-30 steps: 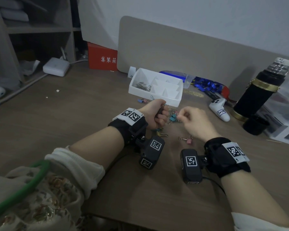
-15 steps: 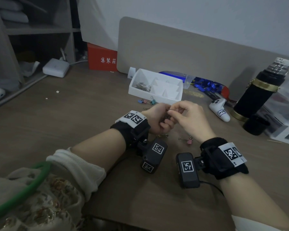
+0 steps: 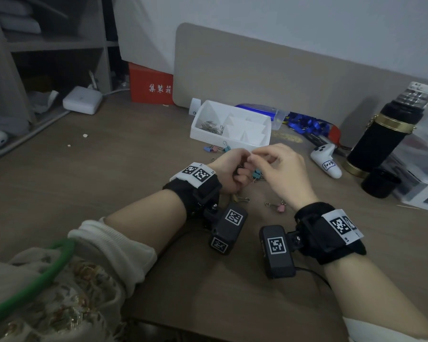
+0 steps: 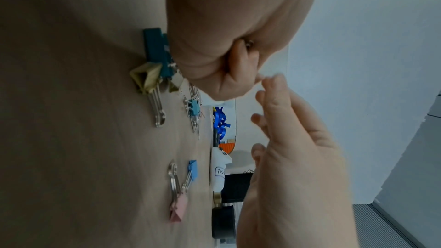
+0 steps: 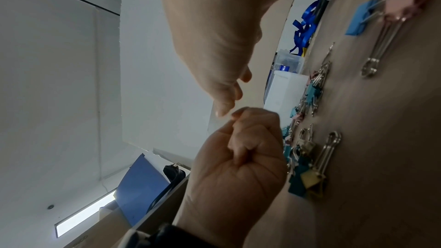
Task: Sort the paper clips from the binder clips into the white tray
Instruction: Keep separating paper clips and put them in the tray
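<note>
Head view: the left hand (image 3: 229,169) is curled into a fist just in front of the white tray (image 3: 203,130), and the right hand (image 3: 279,169) meets it with thumb and forefinger pinched at the fist's top. By my reading, the step in hand is passing a picked paper clip into the fist, which seems to serve as a store. What the fist holds is hidden, and I cannot tell whether the pinch has a clip in it. The tray's leftmost compartment holds a heap of paper clips (image 3: 211,126), too tangled to count; its other compartments look bare. Loose binder clips (image 3: 278,206) lie in front of the tray, round the hands.

Left wrist view: the fist fills the top. Five binder clips show clearly on the desk (image 4: 71,139): one dark teal, one yellow, one pale teal, one blue, one pink (image 4: 178,208). A few silver paper clips lie under the pale teal one.

Right wrist view: the right fingertips (image 5: 224,109) touch the left fist's forefinger; nothing shows between them. Next, the fistful needs carrying to the tray's leftmost compartment without dropping any.
</note>
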Tool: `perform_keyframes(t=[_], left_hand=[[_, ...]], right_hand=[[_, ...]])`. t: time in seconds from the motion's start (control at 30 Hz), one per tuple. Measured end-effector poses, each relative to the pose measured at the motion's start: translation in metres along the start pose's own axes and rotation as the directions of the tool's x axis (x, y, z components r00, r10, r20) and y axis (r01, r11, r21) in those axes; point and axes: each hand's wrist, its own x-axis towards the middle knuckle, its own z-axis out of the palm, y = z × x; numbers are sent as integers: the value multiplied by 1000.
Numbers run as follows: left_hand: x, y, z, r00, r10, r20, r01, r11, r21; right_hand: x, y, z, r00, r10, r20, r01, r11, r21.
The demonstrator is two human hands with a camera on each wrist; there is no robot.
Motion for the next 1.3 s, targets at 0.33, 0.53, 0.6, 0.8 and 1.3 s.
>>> perform_keyframes(t=[0.33, 0.53, 0.6, 0.8, 1.3], left_hand=[[4, 5, -6, 976, 144, -162, -163, 980, -112], [7, 3, -9, 986, 92, -138, -97, 995, -32], [8, 2, -9, 985, 89, -148, -92, 996, -10], [13, 1, -11, 952, 197, -233, -214, 975, -53], [16, 10, -18, 885, 310, -347, -390, 902, -187]], right_hand=[[-5, 16, 12, 775, 218, 593, 65, 906, -418], [-5, 14, 9, 774, 232, 590, 88, 882, -463], [-6, 15, 8, 783, 230, 578, 88, 879, -469], [-4, 17, 7, 831, 185, 525, 74, 898, -434], [0, 16, 16, 831, 242, 501, -7, 905, -426]])
